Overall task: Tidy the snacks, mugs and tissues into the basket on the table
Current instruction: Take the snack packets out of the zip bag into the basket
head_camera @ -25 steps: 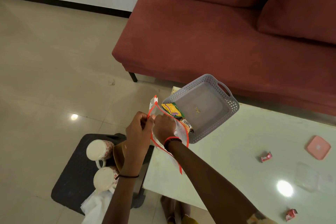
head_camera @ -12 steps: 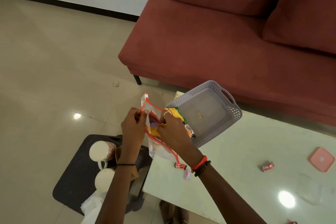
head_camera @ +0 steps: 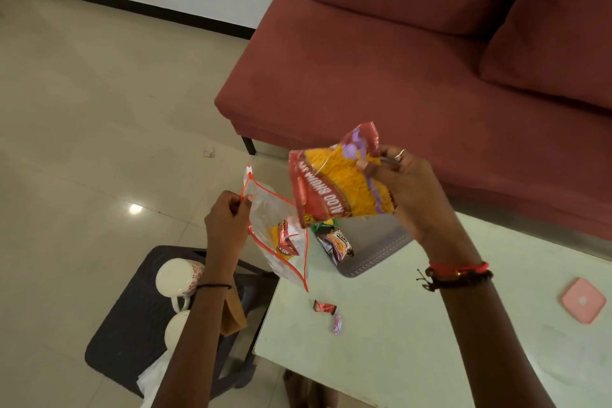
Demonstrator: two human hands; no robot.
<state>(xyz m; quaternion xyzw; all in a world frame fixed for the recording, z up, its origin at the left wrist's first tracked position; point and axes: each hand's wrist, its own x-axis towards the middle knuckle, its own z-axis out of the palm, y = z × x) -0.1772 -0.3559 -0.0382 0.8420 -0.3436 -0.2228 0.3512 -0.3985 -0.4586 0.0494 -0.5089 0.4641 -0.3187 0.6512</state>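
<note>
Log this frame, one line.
left hand: pinches zip bag rim | right hand: grips sev packet, out of bag | mugs: on stool

"ALOO BHUJIA" can be read on the big red snack bag (head_camera: 334, 182), and "SEV" is just about made out on the small red packet (head_camera: 288, 240). Other print is too blurry.

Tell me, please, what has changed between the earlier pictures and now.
The right hand has drawn the red snack packet out of the zip bag and lifted it up. Two wrapped sweets now lie on the table. The left hand still pinches the bag's rim; the mugs stayed on the stool.
</note>
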